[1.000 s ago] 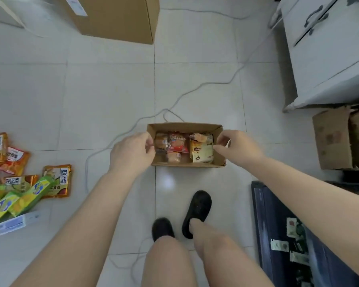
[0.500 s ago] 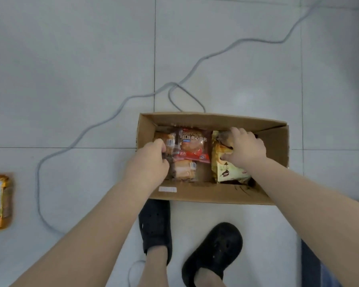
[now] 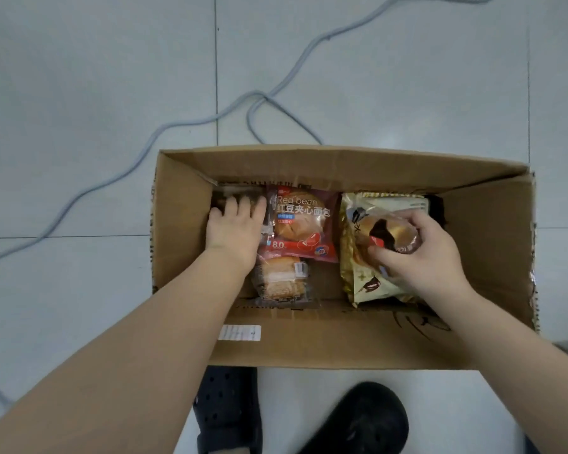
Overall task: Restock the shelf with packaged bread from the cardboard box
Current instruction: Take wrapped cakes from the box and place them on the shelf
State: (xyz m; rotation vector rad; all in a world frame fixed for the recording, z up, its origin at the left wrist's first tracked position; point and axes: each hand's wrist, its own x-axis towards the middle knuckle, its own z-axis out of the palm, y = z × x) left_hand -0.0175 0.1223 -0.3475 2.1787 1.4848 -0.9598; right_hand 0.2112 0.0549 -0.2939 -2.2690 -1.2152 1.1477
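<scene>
Box point(image 3: 341, 342) mid-frame: left hand point(image 3: 235, 229) fingers together, flat on a clear pack point(image 3: 233, 194) upper left inside, right hand point(image 3: 420, 253) fingers curled round a bun pack point(image 3: 391, 234).

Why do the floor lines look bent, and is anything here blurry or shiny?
Head view: the wide-angle lens bows the grey tile floor's grout lines; the brown cardboard box is sharp; soft, even light gives faint shadows; the red bean bread packet shows mild sheen; the left hand looks slightly soft.
</scene>
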